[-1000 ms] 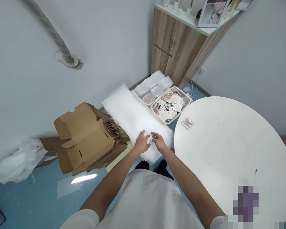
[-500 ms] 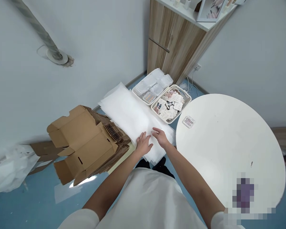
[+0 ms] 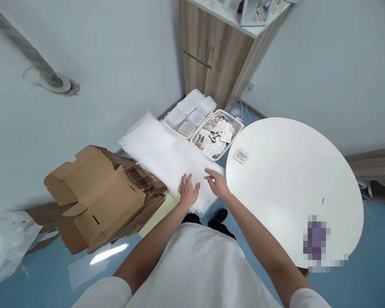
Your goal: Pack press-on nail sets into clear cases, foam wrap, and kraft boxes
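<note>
A stack of white foam sheets [image 3: 160, 149] lies in front of me, running from the wall toward my body. My left hand [image 3: 188, 191] rests flat on its near end with the fingers spread. Just to the right, my right hand [image 3: 217, 183] hovers at the near right corner of the stack, fingers loosely curled and apart, touching or almost touching the top sheet. Neither hand holds anything that I can see.
A pile of flattened cardboard boxes [image 3: 96, 194] sits to the left. Behind the sheets stand a tray of clear plastic cases [image 3: 188, 113] and a basket of small cards [image 3: 216, 134]. A round white table [image 3: 291, 184] with one small case [image 3: 241, 155] fills the right. A wooden cabinet [image 3: 214, 60] stands behind.
The view has swung to the right. Both hands stay on the near end of the foam stack; the right hand has lifted slightly and drawn a little apart from the left.
</note>
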The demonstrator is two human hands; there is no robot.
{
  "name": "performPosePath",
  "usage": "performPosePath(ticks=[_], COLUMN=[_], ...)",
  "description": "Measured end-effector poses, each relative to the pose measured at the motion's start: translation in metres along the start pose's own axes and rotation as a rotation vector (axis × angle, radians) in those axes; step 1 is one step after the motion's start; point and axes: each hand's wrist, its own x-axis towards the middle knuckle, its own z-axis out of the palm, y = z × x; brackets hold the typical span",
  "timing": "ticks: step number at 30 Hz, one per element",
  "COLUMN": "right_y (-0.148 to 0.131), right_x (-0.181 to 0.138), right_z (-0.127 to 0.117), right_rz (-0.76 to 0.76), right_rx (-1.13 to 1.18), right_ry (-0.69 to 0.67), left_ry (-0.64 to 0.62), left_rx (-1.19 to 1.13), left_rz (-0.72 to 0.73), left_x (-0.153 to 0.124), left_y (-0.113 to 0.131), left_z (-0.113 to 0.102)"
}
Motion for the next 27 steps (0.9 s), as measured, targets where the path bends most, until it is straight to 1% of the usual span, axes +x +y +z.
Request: performPosePath(ticks=[4,7,9,12,14,16,19,20,23,25,27], right_y=[0.008,0.018,0.027,0.044,0.059,0.078,0.109,0.119,0.146,0.160,0.171], right_x=[-0.030,-0.060,-0.086,-0.130,-0.162,-0.193,-0.232,-0.244,-0.272,-0.288,-0.301], right_z=[-0.033,-0.062,-0.082,-0.113,-0.131,-0.148,-0.171,-0.178,-0.193,-0.197,-0.195], right_rz=[0.049,0.107,0.160,0.270,0.317,0.331,0.350,0.361,0.395,0.402,0.392], right_rx=[0.103,0.200,0.268,0.365,0.422,0.461,0.507,0.531,0.567,0.463,0.282], right_ry=[0.147,0.278,0.360,0.446,0.500,0.580,0.719,0.741,0.708,0.707,0.759], left_ry=[0.019,0.018,-0.026,-0.143,-0.200,-0.240,-0.315,-0.347,-0.438,-0.464,-0.466], left_rx=[-0.080,-0.163,-0.254,-0.377,-0.441,-0.485,-0.457,-0.427,-0.335,-0.259,-0.168], left_rz=[-0.044,-0.043,-0.031,0.007,0.069,0.151,0.305,0.354,0.448,0.471,0.468], left_x=[-0.004,-0.010,-0.017,-0.027,-0.034,-0.040,-0.049,-0.052,-0.061,-0.066,-0.070], left_y=[0.017,0.037,0.055,0.088,0.112,0.134,0.163,0.171,0.188,0.195,0.197], left_z=[0.012,0.028,0.043,0.069,0.088,0.107,0.134,0.142,0.162,0.173,0.182])
